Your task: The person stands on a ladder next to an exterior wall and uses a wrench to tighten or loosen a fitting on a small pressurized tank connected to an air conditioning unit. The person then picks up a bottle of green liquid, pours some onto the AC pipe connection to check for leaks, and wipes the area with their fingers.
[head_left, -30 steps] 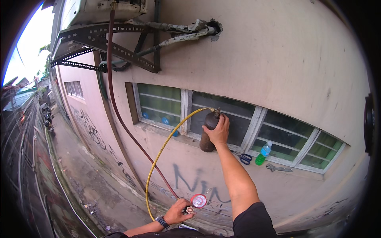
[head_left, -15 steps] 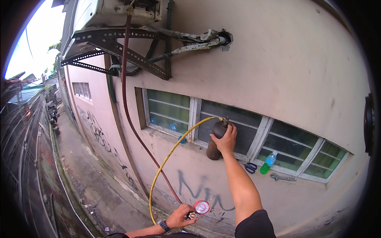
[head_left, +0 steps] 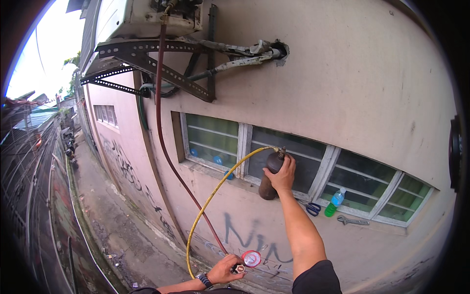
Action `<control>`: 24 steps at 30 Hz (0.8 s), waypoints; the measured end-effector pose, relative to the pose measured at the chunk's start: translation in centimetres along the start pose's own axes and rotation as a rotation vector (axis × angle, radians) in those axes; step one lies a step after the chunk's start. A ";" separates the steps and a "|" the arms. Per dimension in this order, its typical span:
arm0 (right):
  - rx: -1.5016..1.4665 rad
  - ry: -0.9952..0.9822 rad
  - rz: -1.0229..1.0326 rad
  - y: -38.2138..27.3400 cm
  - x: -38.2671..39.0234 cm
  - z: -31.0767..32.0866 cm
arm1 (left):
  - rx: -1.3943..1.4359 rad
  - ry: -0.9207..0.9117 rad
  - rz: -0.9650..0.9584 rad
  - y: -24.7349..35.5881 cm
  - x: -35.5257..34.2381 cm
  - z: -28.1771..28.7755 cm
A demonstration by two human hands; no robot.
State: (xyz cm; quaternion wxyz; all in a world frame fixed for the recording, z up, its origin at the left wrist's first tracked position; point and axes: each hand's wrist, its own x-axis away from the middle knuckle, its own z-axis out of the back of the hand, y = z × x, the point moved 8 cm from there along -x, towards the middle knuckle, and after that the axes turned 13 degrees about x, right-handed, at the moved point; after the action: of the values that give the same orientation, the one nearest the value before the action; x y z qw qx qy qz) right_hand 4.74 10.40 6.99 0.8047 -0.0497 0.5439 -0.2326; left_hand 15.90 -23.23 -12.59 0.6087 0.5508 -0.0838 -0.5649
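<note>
My right hand [head_left: 282, 174] is wrapped round the top of a small dark brown gas cylinder [head_left: 267, 188], which stands on the window ledge, tilted in the picture. A yellow hose [head_left: 211, 194] runs from the valve at its top down to a pressure gauge [head_left: 251, 258] with a red rim. Low in the picture, my left hand [head_left: 224, 269] is closed round the gauge's valve body, with a round knob [head_left: 239, 268] showing by the fingers. A dark red hose [head_left: 161, 117] leads from the gauge up to the outdoor air-conditioner unit [head_left: 147, 19].
Along the ledge to the right lie dark-handled scissors [head_left: 312, 209], a bottle of green liquid [head_left: 335, 202] and an adjustable wrench [head_left: 353, 221]. A perforated metal bracket [head_left: 171, 76] juts from the wall. Bundled cables [head_left: 29, 166] hang at left above an alley [head_left: 107, 220].
The whole view has shifted slightly, so the scene sits a little further right and lower. Both hands keep their holds on the cylinder and the gauge.
</note>
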 end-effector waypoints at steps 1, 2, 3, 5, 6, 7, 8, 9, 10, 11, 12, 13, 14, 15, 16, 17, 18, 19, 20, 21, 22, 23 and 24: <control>0.001 -0.003 0.001 -0.1 0.0 0.0 | -0.001 0.002 0.000 -0.1 0.1 0.0; 0.000 -0.001 0.003 -0.2 -0.1 0.1 | -0.008 0.000 0.000 -0.2 0.1 0.0; 0.002 -0.012 -0.006 -0.1 -0.1 0.0 | -0.015 -0.001 0.001 -0.3 0.1 0.1; 0.004 -0.020 -0.012 0.0 -0.1 -0.1 | -0.007 -0.001 -0.006 -0.1 0.1 0.1; 0.004 -0.013 -0.005 0.0 -0.1 0.0 | 0.003 -0.004 -0.011 0.1 0.1 0.2; 0.005 -0.007 0.001 0.0 -0.1 0.0 | 0.002 -0.002 -0.015 0.1 0.0 0.2; 0.003 -0.005 0.004 0.0 -0.1 0.0 | 0.004 -0.009 -0.002 0.0 0.1 0.2; -0.001 -0.004 0.005 0.0 -0.1 0.1 | 0.007 -0.017 0.010 -0.2 0.2 0.1; -0.005 -0.003 0.006 0.0 -0.1 0.1 | 0.005 -0.014 0.007 -0.3 0.3 0.0; -0.007 -0.003 0.009 -0.1 0.0 0.1 | 0.009 -0.013 0.013 -0.5 0.4 0.0; -0.008 -0.004 0.004 -0.1 0.0 0.1 | 0.013 -0.012 0.018 -0.6 0.4 0.0; -0.009 -0.005 -0.001 -0.2 0.0 0.1 | 0.012 -0.010 0.017 -0.6 0.5 0.0; -0.008 -0.005 0.001 -0.2 0.1 0.2 | 0.018 -0.013 0.016 -0.6 0.4 -0.1; -0.001 -0.006 -0.001 -0.2 0.1 0.3 | 0.024 -0.017 0.014 -0.6 0.4 -0.2; 0.005 -0.008 -0.003 -0.2 0.1 0.3 | 0.025 -0.016 0.013 -0.5 0.4 -0.2; 0.005 -0.007 -0.002 -0.2 0.1 0.4 | 0.028 -0.009 0.017 -0.5 0.4 -0.2; 0.001 -0.009 -0.003 -0.2 0.1 0.4 | 0.032 -0.002 0.021 -0.4 0.4 -0.2; -0.004 -0.010 -0.004 -0.2 0.2 0.4 | 0.030 -0.002 0.020 -0.4 0.4 -0.2; -0.006 -0.008 -0.004 -0.1 0.2 0.4 | 0.015 -0.007 0.023 -0.3 0.3 -0.3; -0.005 -0.011 -0.008 0.0 0.2 0.4 | 0.000 -0.013 0.027 -0.3 0.3 -0.3; -0.004 -0.013 -0.013 0.2 0.2 0.4 | -0.005 -0.014 0.026 -0.3 0.3 -0.3; 0.002 -0.014 -0.005 -0.1 0.2 0.3 | 0.012 -0.011 0.019 -0.4 0.3 -0.2; 0.009 -0.017 -0.001 -0.3 0.2 0.2 | 0.029 -0.008 0.013 -0.5 0.4 -0.1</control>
State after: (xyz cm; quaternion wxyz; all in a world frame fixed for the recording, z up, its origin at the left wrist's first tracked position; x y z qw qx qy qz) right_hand 4.84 10.03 7.01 0.8093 -0.0481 0.5361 -0.2350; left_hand 15.80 -23.30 -13.23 0.6037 0.5570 -0.0978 -0.5618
